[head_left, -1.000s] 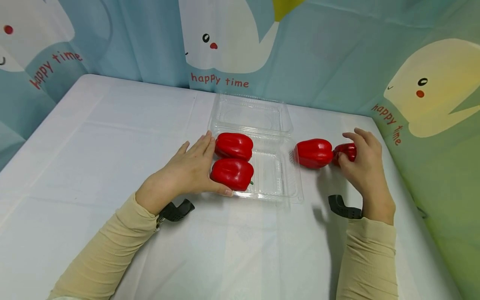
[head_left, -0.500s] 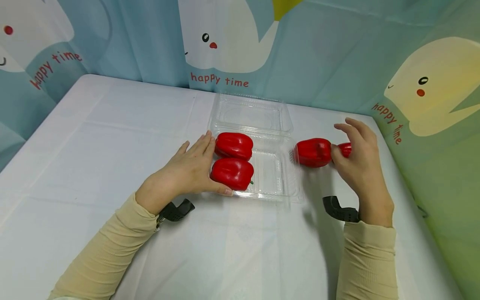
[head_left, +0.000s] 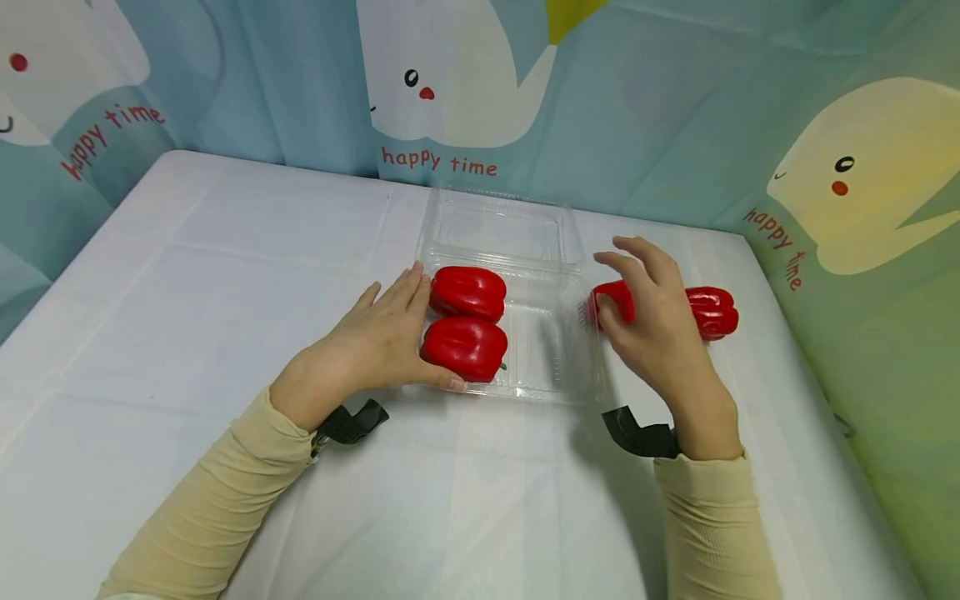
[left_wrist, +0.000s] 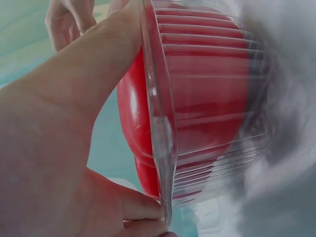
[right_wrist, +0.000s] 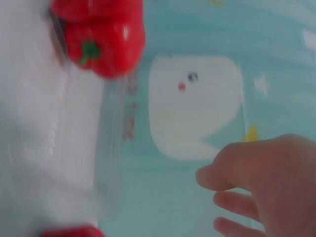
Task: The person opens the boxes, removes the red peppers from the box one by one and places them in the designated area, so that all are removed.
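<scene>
My left hand (head_left: 375, 342) rests at the left side of a clear plastic clamshell box (head_left: 536, 342), fingers straight along the rim and thumb (head_left: 447, 381) at its front edge. Two red bell peppers (head_left: 467, 347) lie in the left half of the box. Over the pepper just right of the box (head_left: 617, 292), my right hand (head_left: 660, 325) hovers with fingers spread and partly hides it. Nothing shows between those fingers in the right wrist view. Another red bell pepper (head_left: 716, 312) lies farther right, partly covered by the hand.
The clear lid (head_left: 498, 227) lies folded back behind the box. Everything stands on a white-covered table (head_left: 270, 225) with a printed curtain (head_left: 637, 108) along the back and right. A black wrist mount (head_left: 637, 433) sits on each arm.
My right hand has moved left from the far-right pepper to above the pepper beside the box. That far-right pepper lies uncovered on its right side now. The left hand has stayed put.
</scene>
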`<action>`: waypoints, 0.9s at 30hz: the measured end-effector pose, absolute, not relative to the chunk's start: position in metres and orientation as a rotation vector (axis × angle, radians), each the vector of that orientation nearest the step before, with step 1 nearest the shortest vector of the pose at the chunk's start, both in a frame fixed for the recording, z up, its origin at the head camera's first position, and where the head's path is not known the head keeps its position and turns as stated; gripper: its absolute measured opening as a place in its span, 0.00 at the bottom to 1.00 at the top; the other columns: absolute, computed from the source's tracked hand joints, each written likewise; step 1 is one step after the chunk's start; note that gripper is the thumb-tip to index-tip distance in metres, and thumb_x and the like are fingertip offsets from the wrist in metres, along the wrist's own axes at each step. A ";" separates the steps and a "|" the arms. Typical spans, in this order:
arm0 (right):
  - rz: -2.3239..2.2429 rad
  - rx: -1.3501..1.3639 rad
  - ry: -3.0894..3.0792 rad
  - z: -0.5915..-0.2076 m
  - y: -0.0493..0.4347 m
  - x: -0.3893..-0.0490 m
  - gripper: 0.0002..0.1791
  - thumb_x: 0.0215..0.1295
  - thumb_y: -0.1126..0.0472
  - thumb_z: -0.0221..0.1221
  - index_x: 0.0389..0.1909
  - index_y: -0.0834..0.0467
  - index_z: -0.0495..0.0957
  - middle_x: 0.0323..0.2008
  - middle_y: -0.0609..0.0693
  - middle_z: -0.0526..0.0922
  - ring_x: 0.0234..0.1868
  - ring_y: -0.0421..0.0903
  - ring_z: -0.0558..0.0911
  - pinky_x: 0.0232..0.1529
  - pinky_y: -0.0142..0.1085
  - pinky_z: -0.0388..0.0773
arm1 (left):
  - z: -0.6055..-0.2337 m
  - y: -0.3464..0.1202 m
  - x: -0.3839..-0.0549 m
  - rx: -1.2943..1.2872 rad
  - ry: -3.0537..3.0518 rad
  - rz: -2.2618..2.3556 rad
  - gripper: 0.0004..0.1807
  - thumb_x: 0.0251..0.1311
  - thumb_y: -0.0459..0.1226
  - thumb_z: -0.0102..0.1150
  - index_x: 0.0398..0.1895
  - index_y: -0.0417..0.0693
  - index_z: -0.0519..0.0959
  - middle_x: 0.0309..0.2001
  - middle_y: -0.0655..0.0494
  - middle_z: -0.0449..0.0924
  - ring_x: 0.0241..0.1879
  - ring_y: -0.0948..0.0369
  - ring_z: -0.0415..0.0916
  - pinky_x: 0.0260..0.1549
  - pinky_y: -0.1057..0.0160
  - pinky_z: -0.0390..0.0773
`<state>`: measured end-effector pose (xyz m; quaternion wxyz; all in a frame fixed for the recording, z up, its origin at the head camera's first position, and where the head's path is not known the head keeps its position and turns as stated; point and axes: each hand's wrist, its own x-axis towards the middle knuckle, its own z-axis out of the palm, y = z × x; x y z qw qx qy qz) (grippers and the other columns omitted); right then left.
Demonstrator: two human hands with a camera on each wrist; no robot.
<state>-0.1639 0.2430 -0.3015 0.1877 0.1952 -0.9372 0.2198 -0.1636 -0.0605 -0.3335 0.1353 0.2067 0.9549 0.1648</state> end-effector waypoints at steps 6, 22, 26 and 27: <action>0.601 0.654 -2.608 -0.307 0.230 -0.162 0.26 0.59 0.74 0.61 0.60 0.62 0.75 0.67 0.61 0.69 0.73 0.59 0.62 0.65 0.60 0.70 | -0.331 -0.065 -0.162 0.616 2.745 0.519 0.73 0.44 0.74 0.62 0.79 0.37 0.40 0.81 0.44 0.33 0.81 0.48 0.34 0.76 0.39 0.42; 0.598 0.778 -2.589 -0.308 0.213 -0.157 0.23 0.59 0.72 0.62 0.57 0.61 0.76 0.66 0.60 0.71 0.69 0.60 0.67 0.63 0.56 0.72 | -0.335 -0.067 -0.163 0.572 2.762 0.379 0.76 0.40 0.77 0.60 0.79 0.37 0.38 0.80 0.41 0.32 0.80 0.45 0.30 0.76 0.38 0.39; 0.583 0.827 -2.597 -0.310 0.205 -0.155 0.24 0.59 0.72 0.62 0.58 0.60 0.75 0.66 0.60 0.70 0.69 0.60 0.67 0.64 0.55 0.72 | -0.334 -0.067 -0.162 0.572 2.763 0.355 0.77 0.39 0.77 0.60 0.79 0.38 0.37 0.80 0.41 0.31 0.80 0.45 0.29 0.75 0.37 0.37; 0.576 0.841 -2.596 -0.311 0.203 -0.155 0.24 0.59 0.72 0.62 0.58 0.60 0.75 0.66 0.60 0.70 0.69 0.60 0.67 0.64 0.55 0.72 | -0.334 -0.067 -0.162 0.570 2.762 0.348 0.77 0.39 0.77 0.60 0.79 0.38 0.37 0.80 0.41 0.31 0.80 0.45 0.28 0.75 0.37 0.37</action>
